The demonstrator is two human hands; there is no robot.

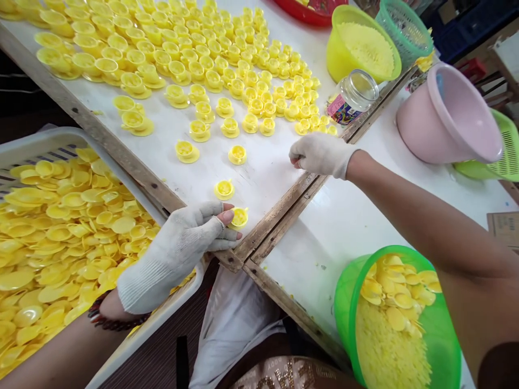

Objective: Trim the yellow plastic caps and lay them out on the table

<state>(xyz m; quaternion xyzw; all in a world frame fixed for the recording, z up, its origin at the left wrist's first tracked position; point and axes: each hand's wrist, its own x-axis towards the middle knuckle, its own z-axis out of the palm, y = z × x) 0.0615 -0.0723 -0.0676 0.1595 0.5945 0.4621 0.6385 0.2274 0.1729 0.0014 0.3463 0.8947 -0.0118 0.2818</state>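
My left hand (190, 232), in a white fingerless glove, pinches the edge of a small yellow toy cup on a saucer (240, 217) at the table's near corner. Just beyond it stands another yellow cup and saucer (224, 189), apart from my fingers. My right hand (318, 154), gloved the same way, hovers by the wooden rim at the right. Its fingers are curled together and point left; what they hold, if anything, is hidden. Many more yellow cups on saucers (213, 80) stand in a dense spread over the white table (267, 173).
A white basket (101, 156) of loose yellow cups and saucers sits at the left. A green bucket (344, 302) with yellow pieces stands lower right. Wooden rails (279, 213) edge the table. A clear jar (352, 97), a yellow tub (338, 48) and a pink bucket (421, 119) are farther off.
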